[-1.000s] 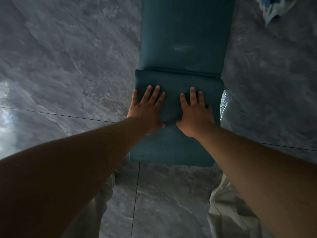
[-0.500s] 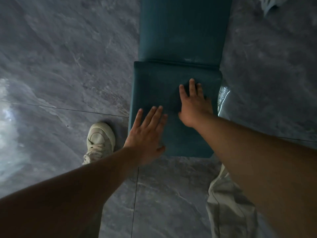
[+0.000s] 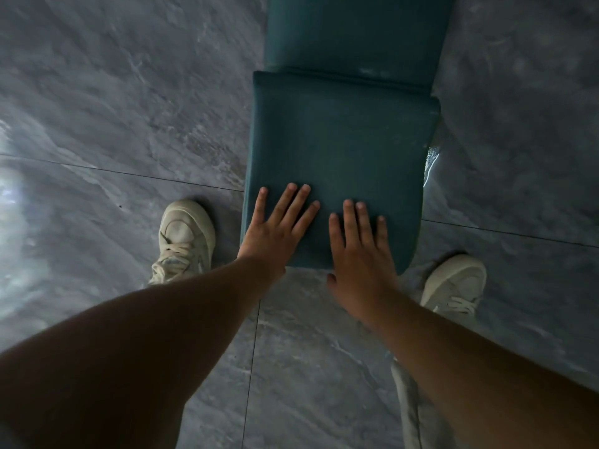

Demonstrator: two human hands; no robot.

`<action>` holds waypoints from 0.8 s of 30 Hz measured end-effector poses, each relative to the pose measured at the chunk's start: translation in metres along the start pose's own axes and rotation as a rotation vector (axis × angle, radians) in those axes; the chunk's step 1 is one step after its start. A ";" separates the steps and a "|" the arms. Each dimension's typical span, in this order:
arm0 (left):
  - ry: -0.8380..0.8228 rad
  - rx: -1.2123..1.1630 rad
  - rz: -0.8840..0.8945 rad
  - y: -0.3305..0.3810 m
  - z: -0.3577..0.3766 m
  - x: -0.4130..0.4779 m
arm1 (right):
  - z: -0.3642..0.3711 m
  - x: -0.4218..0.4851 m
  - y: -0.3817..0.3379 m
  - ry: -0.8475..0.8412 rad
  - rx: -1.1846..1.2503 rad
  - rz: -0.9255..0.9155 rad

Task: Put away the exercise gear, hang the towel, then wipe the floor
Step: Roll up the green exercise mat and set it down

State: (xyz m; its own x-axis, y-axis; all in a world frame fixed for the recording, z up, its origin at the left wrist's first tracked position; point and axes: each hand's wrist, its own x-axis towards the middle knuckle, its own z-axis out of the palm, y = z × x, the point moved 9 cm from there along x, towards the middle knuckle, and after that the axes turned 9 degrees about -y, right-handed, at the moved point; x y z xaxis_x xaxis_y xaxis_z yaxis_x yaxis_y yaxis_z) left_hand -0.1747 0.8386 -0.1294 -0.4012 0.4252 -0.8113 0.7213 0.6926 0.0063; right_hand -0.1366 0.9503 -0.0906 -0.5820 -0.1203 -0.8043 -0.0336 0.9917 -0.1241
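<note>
Hands (image 3: 275,236) (image 3: 359,257) flat on folded teal mat (image 3: 340,134)

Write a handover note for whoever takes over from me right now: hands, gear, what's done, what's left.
Left hand: open, flat on the near edge of the teal exercise mat.
Right hand: open, flat beside it on the same folded part.
Mat: on the grey tile floor; near end folded over, far stretch lying flat.
Done: the first folding only.
Left: finish folding the mat, put it away, hang the towel (not in view), wipe the floor.
</note>
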 end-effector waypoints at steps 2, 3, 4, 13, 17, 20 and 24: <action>-0.001 0.009 0.001 0.001 0.004 0.005 | 0.011 0.009 -0.001 -0.034 -0.038 0.025; -0.006 0.010 0.001 0.002 0.006 0.008 | 0.013 0.014 -0.001 -0.034 -0.052 0.036; -0.014 0.007 0.004 0.002 0.007 0.011 | 0.015 0.019 -0.002 -0.031 -0.062 0.052; -0.016 -0.055 0.107 -0.002 -0.001 0.010 | 0.014 0.020 0.005 -0.050 -0.039 0.057; -0.005 -0.050 0.094 0.000 -0.004 0.006 | 0.012 0.016 0.009 -0.056 -0.052 0.054; 0.021 -0.043 0.062 0.003 -0.003 0.004 | 0.017 0.019 0.008 -0.043 -0.069 0.071; 0.088 -0.030 0.053 0.012 0.002 -0.005 | 0.027 0.024 0.006 -0.017 -0.098 0.105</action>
State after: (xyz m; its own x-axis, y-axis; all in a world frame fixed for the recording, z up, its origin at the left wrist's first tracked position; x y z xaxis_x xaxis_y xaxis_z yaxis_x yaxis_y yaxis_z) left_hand -0.1632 0.8440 -0.1265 -0.4114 0.5105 -0.7551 0.7263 0.6841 0.0667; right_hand -0.1293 0.9523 -0.1265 -0.5728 -0.0152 -0.8195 -0.0523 0.9985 0.0180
